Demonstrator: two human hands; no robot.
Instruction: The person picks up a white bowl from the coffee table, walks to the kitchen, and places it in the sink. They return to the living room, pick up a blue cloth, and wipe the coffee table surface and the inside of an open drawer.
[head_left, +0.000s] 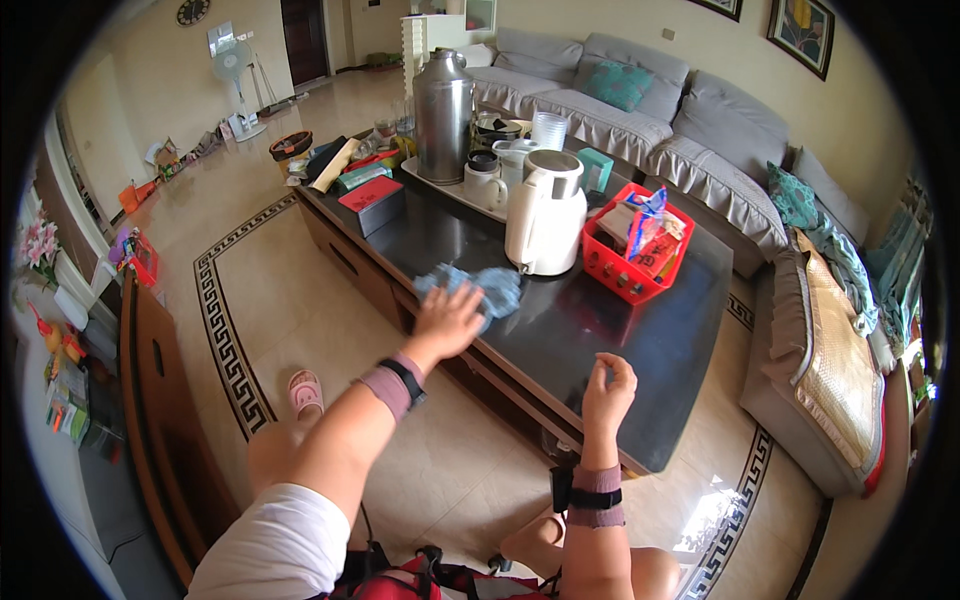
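Observation:
My left hand (448, 321) presses down on a crumpled blue cloth (495, 291) at the near edge of a dark-topped coffee table (637, 367). The cloth bunches beyond and beside the fingers; what the palm covers is hidden. Over the table's near right part, my right hand (609, 390) is raised with its fingers curled in and nothing visible in them. A white electric kettle (551, 225) stands just beyond the cloth. To the kettle's right is a red plastic basket (634, 289) holding packets and small items.
Behind the kettle, a tray (411, 166) carries a steel thermos flask (444, 120) and a white mug (484, 186). A black-and-red box (373, 205) sits at the table's left. A grey sofa (731, 120) lines the far side; a wooden cabinet (161, 420) is left.

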